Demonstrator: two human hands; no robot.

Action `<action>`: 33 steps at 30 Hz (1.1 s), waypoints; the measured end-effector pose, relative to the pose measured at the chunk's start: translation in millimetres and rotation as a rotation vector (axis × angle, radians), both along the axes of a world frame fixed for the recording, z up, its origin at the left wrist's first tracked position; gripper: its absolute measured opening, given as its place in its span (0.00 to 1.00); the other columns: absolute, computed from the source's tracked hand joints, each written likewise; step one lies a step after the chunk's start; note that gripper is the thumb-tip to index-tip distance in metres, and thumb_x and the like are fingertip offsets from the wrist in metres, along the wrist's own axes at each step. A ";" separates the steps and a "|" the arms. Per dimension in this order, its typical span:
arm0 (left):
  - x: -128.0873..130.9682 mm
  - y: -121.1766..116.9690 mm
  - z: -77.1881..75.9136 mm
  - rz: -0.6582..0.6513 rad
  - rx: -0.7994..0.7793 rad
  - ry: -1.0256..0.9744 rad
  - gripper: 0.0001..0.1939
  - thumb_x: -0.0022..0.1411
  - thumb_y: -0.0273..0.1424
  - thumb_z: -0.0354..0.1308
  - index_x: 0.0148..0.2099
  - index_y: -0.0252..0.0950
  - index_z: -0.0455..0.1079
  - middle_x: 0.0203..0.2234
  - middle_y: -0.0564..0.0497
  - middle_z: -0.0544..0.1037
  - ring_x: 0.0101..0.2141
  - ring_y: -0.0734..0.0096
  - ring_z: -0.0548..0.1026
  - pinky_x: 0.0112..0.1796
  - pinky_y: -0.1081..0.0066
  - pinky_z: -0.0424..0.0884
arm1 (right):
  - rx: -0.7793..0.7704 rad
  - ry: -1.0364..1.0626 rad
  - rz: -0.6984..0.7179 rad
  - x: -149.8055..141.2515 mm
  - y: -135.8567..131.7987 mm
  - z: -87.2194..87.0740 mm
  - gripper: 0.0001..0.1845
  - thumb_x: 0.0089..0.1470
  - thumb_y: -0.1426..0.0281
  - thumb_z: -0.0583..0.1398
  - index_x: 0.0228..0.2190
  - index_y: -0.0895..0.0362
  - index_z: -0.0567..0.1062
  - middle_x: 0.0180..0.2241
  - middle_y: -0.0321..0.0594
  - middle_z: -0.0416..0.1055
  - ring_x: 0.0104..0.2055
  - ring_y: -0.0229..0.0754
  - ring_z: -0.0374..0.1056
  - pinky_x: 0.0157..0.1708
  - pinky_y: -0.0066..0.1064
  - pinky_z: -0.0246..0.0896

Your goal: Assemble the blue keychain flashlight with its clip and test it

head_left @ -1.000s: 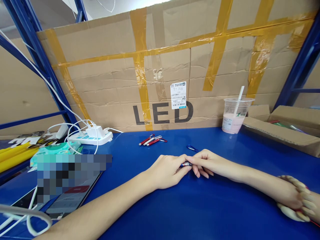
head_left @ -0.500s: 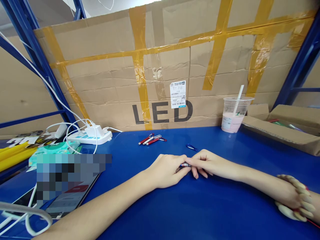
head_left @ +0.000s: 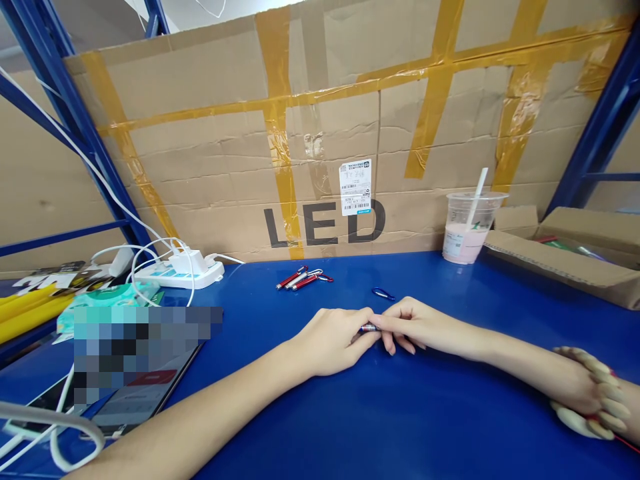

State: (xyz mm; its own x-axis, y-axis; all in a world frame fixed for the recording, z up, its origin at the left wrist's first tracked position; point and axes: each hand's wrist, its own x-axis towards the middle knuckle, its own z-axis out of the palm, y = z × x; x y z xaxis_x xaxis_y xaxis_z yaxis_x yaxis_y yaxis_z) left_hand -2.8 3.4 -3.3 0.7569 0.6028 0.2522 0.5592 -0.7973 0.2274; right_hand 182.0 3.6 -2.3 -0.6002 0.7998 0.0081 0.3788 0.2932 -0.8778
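Observation:
In the middle of the blue tabletop [head_left: 320, 413], my left hand [head_left: 335, 340] is closed around a small, dark blue cylinder with a printed band [head_left: 369, 327]. Only a short stretch of it shows between the fingers. From the other side my right hand [head_left: 407, 323] pinches its right end with thumb and forefinger, the other fingers curled loosely below. Just behind my right hand lies a blue carabiner clip [head_left: 383, 293], touching neither hand. Farther back to the left, several small red and silver keychain flashlights [head_left: 305, 281] with clips lie side by side.
At the back right stand a plastic cup [head_left: 466, 233] of pink drink with a straw and an open cardboard box [head_left: 570, 260]. A white power strip [head_left: 183, 273] with cables sits back left, near a phone or tablet [head_left: 150, 393]. A large cardboard sheet [head_left: 225, 173] closes off the back.

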 end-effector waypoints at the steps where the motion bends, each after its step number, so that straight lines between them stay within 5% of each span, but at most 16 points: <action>1: 0.0 0.1 -0.1 0.002 0.003 -0.001 0.10 0.63 0.34 0.42 0.38 0.38 0.63 0.33 0.54 0.75 0.32 0.72 0.73 0.30 0.75 0.64 | 0.000 0.000 -0.003 0.0 -0.1 0.1 0.25 0.50 0.54 0.53 0.17 0.60 0.73 0.10 0.30 0.58 0.13 0.28 0.52 0.14 0.22 0.44; 33: 1.7 -2.7 -1.8 0.097 0.128 -0.006 0.09 0.62 0.35 0.42 0.35 0.38 0.61 0.27 0.55 0.75 0.27 0.73 0.73 0.25 0.76 0.62 | -0.032 0.045 -0.025 0.3 4.4 -5.7 0.21 0.50 0.56 0.53 0.18 0.60 0.66 0.19 0.35 0.66 0.15 0.28 0.56 0.12 0.20 0.45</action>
State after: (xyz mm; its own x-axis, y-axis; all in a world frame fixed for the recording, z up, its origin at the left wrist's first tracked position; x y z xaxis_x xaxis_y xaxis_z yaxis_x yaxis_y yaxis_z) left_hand -1.1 0.6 -5.0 0.6949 0.6356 0.3362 0.6340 -0.7622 0.1306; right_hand 182.3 8.0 -8.0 -0.5797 0.8148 0.0094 0.3451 0.2560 -0.9030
